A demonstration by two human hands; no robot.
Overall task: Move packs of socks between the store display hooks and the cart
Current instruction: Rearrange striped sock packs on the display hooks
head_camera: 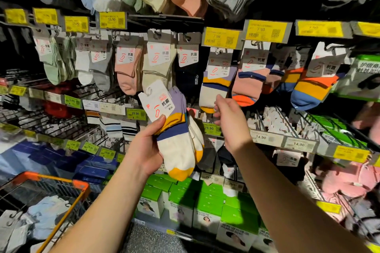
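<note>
So far the work looks to be at a midpoint; the left hand (147, 150) grips a striped pack of cream ankle socks with lilac, yellow and navy bands and a white card header (174, 129), thumb curled over the front at the yellow band, fingers hidden behind; the pack is off any hook, tilted, held in front of the lower shelves. The right hand (229, 120) reaches up to a matching striped pack hanging on its hook under a yellow price tag (216, 84), its fingertips at the toe end of that pack; whether they pinch it or only touch it I cannot tell, since the fingers point away from the camera.

At the lower left stands the orange-rimmed wire shopping cart (61, 181), and inside it lie several pale blue and white sock packs with black plastic hangers (47, 213); so some packs sit in the cart already. Which way the held pack is bound, to the cart or back to a hook, the view does not settle; with one hand holding a pack and the other at a hanging one, I judge that packs are being gathered for the cart.

What is left, on that reading: free the hanging pack from the hook, then carry both down and left into the cart; many more packs hang along the display hooks (158, 55).
</note>
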